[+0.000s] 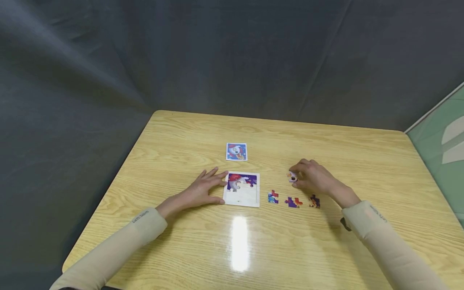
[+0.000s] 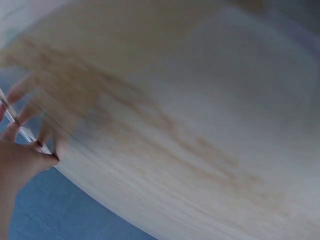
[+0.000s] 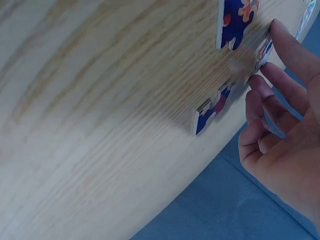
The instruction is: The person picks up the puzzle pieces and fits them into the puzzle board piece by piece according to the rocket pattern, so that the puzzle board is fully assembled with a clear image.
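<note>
My left hand [image 1: 199, 192] lies at the left side of a square white puzzle tray [image 1: 258, 191], thumb and fingertips touching its edge, fingers mostly straight. Several joined purple, red and white pieces fill the tray's upper part, and its lower part shows bare white. To the right, my right hand [image 1: 314, 177] pinches a white jigsaw piece [image 1: 293, 177] between thumb and fingers, at the tabletop. The right wrist view shows that pinch [image 3: 264, 51] edge-on, with another blue-purple jigsaw piece [image 3: 215, 110] lying beyond the fingers.
Below the right hand lie a blue-and-red piece [image 1: 273, 196], a purple-and-orange piece [image 1: 293, 202] and a dark piece [image 1: 314, 201]. A small square picture card [image 1: 237, 152] lies behind the tray. The wooden table [image 1: 174, 137] meets dark cloth [image 1: 232, 60] at the back.
</note>
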### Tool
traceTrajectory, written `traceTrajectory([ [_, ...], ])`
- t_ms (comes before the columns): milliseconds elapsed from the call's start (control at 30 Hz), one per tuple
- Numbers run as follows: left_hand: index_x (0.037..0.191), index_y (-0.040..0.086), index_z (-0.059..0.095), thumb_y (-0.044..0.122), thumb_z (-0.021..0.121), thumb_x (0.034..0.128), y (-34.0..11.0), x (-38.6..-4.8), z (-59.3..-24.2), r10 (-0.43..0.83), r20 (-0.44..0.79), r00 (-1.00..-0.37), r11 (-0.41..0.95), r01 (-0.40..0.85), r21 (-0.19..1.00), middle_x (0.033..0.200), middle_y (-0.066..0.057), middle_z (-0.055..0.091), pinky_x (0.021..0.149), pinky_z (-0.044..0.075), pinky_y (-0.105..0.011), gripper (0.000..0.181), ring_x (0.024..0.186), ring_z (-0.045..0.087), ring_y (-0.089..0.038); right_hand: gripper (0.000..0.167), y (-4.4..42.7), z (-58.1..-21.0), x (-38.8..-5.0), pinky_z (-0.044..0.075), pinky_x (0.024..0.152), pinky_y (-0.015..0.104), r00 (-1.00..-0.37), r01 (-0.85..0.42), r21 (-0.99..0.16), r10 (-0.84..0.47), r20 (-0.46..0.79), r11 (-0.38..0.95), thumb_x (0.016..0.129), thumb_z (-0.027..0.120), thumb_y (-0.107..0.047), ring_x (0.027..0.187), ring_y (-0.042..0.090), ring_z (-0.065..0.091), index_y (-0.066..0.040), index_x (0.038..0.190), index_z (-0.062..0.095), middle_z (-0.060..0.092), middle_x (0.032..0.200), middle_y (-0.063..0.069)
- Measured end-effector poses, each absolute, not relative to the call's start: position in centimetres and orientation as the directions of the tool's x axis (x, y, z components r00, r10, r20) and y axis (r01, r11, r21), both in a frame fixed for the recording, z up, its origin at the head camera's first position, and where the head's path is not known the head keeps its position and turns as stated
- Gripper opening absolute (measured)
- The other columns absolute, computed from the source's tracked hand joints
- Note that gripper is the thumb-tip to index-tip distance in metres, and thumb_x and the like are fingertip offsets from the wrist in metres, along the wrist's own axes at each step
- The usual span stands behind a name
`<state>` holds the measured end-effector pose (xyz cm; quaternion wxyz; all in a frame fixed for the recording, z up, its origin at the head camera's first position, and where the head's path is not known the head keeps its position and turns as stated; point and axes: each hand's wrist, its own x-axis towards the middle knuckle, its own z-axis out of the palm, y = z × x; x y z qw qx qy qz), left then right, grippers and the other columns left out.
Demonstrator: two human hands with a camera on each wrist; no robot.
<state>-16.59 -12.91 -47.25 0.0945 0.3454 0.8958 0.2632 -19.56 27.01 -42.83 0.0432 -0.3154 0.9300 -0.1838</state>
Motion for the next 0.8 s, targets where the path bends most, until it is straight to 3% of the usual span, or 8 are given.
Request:
traceTrajectory([
  [200,0.13,0.013,0.058,0.042,0.073,0.0827,-12.9,-16.6,-47.3,0.666,0.009,-0.746,0.628,0.567,0.533,0.157,-0.003,0.028,0.116,0.0,-0.057,0.057,0.146,0.01,-0.033,0.038,27.0,-42.9,-20.0,0.045,0.081,0.047,-0.809,-0.537,-0.413,-0.587,0.007,0.736,0.081,0.079,-0.017,0.09,0.026,0.056,0.002,0.11,0.062,0.062,0.098,0.01],
  [400,0.129,0.012,0.058,0.042,0.073,0.0828,-12.8,-16.6,-47.3,0.667,0.011,-0.745,0.621,0.564,0.544,0.157,-0.004,0.028,0.116,0.0,-0.058,0.056,0.146,0.01,-0.033,0.036,27.0,-43.1,-20.1,0.047,0.075,0.04,-0.827,-0.5,-0.439,-0.562,-0.011,0.746,0.08,0.079,-0.012,0.083,0.022,0.053,0.003,0.106,0.059,0.061,0.09,0.007],
  [667,0.129,0.012,0.058,0.041,0.073,0.083,-12.8,-16.6,-47.4,0.666,0.01,-0.746,0.622,0.564,0.543,0.157,-0.004,0.028,0.116,0.0,-0.058,0.056,0.146,0.01,-0.033,0.044,27.1,-43.5,-19.5,0.048,0.078,0.045,-0.81,-0.568,-0.326,-0.584,0.056,0.756,0.08,0.079,-0.017,0.082,0.022,0.054,0.008,0.112,0.063,0.062,0.091,0.008],
  [800,0.129,0.012,0.058,0.041,0.073,0.083,-12.8,-16.6,-47.3,0.665,0.008,-0.747,0.625,0.562,0.541,0.157,-0.004,0.028,0.116,0.001,-0.058,0.056,0.146,0.01,-0.033,0.043,27.1,-43.9,-19.3,0.049,0.071,0.041,-0.779,-0.625,-0.257,-0.61,0.144,0.737,0.077,0.082,-0.018,0.079,0.021,0.054,0.006,0.108,0.066,0.064,0.09,0.009],
])
